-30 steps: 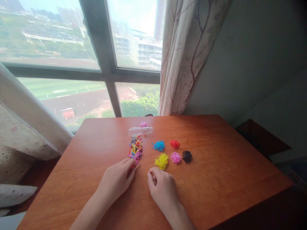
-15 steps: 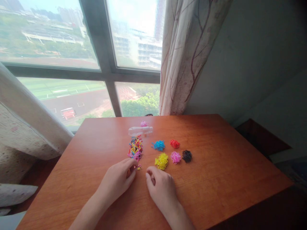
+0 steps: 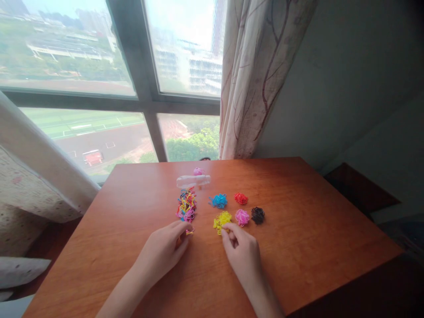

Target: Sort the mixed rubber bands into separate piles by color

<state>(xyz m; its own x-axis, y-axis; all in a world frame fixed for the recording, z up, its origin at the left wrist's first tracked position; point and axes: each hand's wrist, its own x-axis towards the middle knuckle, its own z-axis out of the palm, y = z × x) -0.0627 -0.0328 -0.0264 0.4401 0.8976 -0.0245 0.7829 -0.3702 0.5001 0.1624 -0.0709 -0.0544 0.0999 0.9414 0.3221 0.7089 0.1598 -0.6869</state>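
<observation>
Small rubber bands lie in piles on the wooden table. My left hand point(image 3: 167, 243) pinches a few loose rubber bands point(image 3: 190, 231) just below the mixed-colour pile point(image 3: 187, 205). Over at the near edge of the yellow pile point(image 3: 222, 220) is my right hand point(image 3: 243, 249), its thumb and forefinger closed together against the bands. What sits between those fingertips is too small to make out. Just right of the yellow pile is a pink pile point(image 3: 242, 217), with a black pile point(image 3: 257, 215) beyond it. Farther back are a blue pile point(image 3: 218, 201) and a red pile point(image 3: 240, 198).
Behind the mixed pile lies a clear plastic container point(image 3: 193, 181) on its side, with a pinkish-purple object point(image 3: 198, 171) just past it. The wooden table point(image 3: 308, 221) ends at the window point(image 3: 185, 137) and a patterned curtain point(image 3: 247, 88).
My right hand has moved right, from beside my left hand to the near edge of the yellow pile. My left hand stays almost in place, at the loose bands.
</observation>
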